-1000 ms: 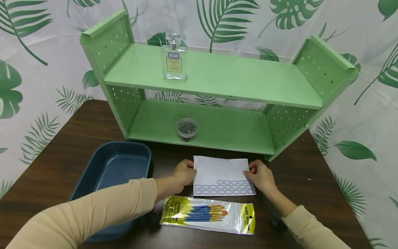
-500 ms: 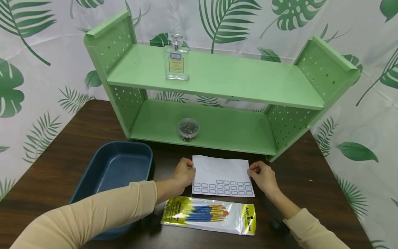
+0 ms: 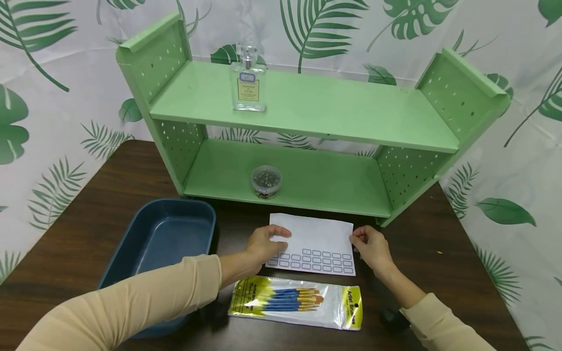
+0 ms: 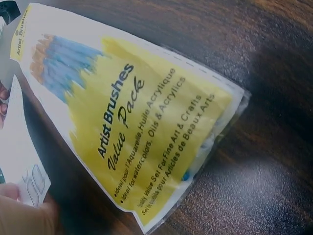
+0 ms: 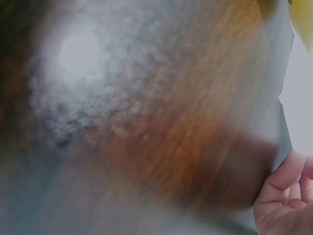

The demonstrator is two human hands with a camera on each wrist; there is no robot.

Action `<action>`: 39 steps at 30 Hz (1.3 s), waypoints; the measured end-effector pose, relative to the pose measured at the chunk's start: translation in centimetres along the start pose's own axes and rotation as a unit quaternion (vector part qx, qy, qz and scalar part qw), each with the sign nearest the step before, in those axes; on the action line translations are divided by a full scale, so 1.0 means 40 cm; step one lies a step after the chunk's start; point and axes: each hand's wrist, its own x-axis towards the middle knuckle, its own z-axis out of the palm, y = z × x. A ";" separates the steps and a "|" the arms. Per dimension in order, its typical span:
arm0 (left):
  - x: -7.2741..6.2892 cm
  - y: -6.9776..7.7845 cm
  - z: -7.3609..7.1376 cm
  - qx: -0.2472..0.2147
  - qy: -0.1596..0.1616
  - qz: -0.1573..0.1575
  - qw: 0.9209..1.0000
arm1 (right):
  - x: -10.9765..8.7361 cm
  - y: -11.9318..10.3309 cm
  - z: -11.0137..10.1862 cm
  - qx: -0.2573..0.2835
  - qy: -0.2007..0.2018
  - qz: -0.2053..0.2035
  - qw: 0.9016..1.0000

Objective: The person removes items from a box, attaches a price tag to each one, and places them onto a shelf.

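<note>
A white sheet of labels (image 3: 322, 231), with rows of small blue-bordered rectangles along its lower part, lies between both hands. My left hand (image 3: 265, 246) reaches over its left side, thumb and index finger spread apart on the paper. Thumb and fingertips of my right hand (image 3: 371, 248) pinch the sheet's right edge. In the left wrist view the left thumb (image 4: 10, 191) rests near the sheet's corner. The right wrist view has the right hand (image 5: 283, 200) at the paper's edge. Just in front of the sheet lies a pack of artist brushes (image 3: 294, 302).
Behind the sheet stands a green two-tier shelf (image 3: 333, 112). It bears a glass perfume bottle (image 3: 248, 87) above and a round clear tub of small metallic bits (image 3: 266, 181) below. A blue basin (image 3: 169, 234) sits left, partly under the left forearm, on the dark wooden table (image 3: 439, 263).
The left hand has moved from the sheet's left edge onto its face, thumb and index finger spreading. The sheet has shifted slightly left. The right hand keeps to the right edge.
</note>
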 end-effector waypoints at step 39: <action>0.001 0.010 0.004 0.071 -0.070 0.046 0.994 | -0.007 -0.022 -0.002 0.187 -0.060 0.092 0.976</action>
